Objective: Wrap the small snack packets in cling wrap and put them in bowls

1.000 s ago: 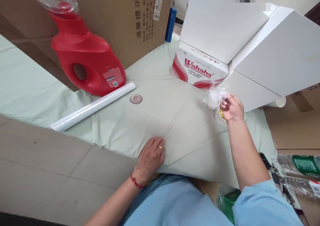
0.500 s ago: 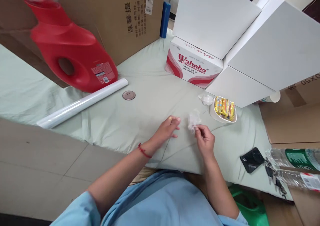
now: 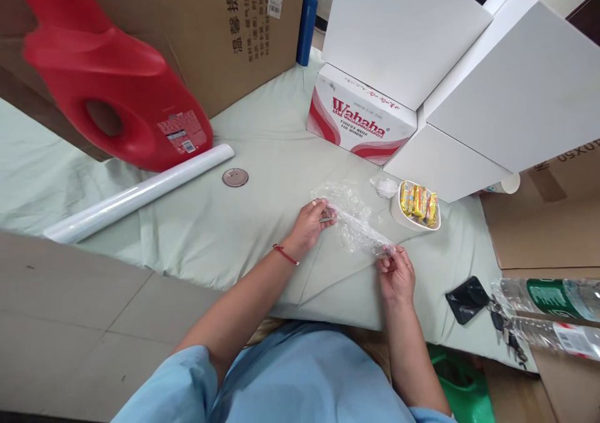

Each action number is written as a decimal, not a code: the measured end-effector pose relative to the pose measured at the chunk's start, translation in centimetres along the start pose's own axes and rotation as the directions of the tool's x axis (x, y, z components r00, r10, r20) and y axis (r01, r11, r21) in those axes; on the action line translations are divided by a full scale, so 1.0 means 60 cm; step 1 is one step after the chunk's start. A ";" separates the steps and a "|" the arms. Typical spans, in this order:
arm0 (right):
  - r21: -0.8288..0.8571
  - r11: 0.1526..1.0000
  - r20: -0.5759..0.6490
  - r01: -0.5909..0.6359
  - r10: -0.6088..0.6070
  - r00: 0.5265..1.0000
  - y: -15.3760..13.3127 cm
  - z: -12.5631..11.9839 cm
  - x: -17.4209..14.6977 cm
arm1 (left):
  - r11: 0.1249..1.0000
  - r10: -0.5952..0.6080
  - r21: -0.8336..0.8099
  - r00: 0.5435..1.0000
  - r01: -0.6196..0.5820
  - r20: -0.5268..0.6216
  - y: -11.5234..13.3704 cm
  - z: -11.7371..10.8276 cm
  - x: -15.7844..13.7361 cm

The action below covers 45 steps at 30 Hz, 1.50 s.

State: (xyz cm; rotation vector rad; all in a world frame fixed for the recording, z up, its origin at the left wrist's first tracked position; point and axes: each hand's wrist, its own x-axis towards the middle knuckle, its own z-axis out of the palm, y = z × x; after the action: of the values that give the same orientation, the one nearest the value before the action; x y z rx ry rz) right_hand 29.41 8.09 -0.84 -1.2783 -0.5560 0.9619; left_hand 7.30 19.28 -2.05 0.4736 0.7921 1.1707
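Observation:
A thin, clear plastic bowl cover (image 3: 357, 224), its gathered edge pulled into a straight line, is spread between my two hands. My left hand (image 3: 309, 224) pinches the left end of that edge. The right end is gripped by the fingers of my right hand (image 3: 397, 276), lower and closer to me. Just beyond the cover stands a white oval tub (image 3: 417, 220) filled with yellow-wrapped snack packets (image 3: 419, 199). Beside the tub lies a second crumpled clear plastic piece (image 3: 385, 186).
A round brown disc (image 3: 235, 177), a white roll (image 3: 140, 193) and a red detergent jug (image 3: 122, 92) are at left. A Wahaha carton (image 3: 359, 120) and white boxes (image 3: 510, 92) stand behind. A black phone-like object (image 3: 467, 300), keys (image 3: 506, 326) and plastic bottles (image 3: 553, 298) lie right.
The bunched plastic held only by my right hand is now opened out and stretched. My left hand has taken hold of its other end, and my right hand has moved slightly right.

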 end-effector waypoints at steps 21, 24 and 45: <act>-0.429 0.890 0.451 0.157 0.060 0.890 -0.096 -0.079 0.002 | 0.965 -0.162 -0.181 0.974 0.190 0.159 0.044 -0.010 -0.002; -0.377 0.912 0.568 0.163 0.089 0.818 -0.053 -0.031 0.005 | 0.960 -0.191 -0.169 0.962 0.225 0.196 0.041 -0.006 -0.006; -0.286 0.942 0.250 0.176 -0.103 0.963 -0.049 0.012 0.014 | 0.958 -0.200 0.253 0.949 0.137 0.244 0.026 0.003 -0.008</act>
State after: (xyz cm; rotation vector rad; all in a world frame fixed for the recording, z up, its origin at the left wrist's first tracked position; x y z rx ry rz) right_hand 30.12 9.19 2.00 -1.3863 -0.9985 0.9347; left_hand 6.35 19.38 -0.69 0.7286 0.7220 0.8347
